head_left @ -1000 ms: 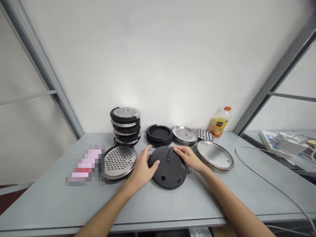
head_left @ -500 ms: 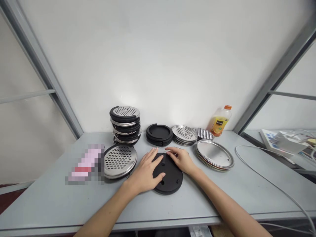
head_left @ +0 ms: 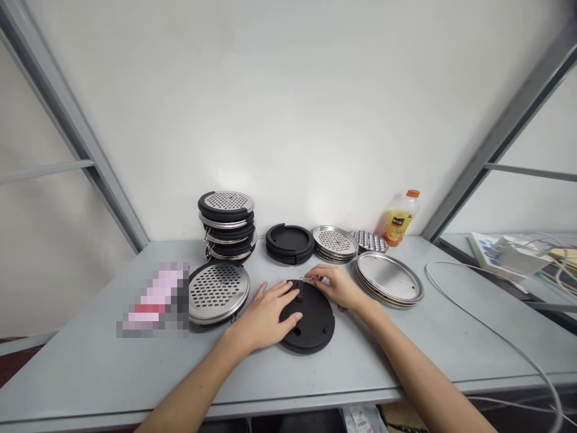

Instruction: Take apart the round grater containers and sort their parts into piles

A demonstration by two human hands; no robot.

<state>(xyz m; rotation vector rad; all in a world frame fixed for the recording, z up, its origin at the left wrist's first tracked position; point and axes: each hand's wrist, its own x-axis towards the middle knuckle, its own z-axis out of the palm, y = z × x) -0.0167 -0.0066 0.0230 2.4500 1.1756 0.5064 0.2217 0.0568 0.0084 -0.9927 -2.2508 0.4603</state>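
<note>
The black disc [head_left: 315, 322] lies on the grey table [head_left: 189, 376], toward its front. The left hand [head_left: 268, 313] rests over its left side, fingers spread; the right hand [head_left: 340, 287] curls at its far edge, and whether its fingertips pinch anything I cannot tell. A perforated metal plate [head_left: 219, 293] lies left, stacked plain plates [head_left: 388, 275] right.

Black disc [head_left: 312, 317], stacks [head_left: 228, 233] on grey table [head_left: 90, 361]

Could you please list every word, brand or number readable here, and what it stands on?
Nothing can be read for certain.
Bottle label: characters too small and blurred.
Pink item: pixelated, so any print is unreadable.
Low plastic bag: print too small.
Black disc: no lettering visible.
</note>
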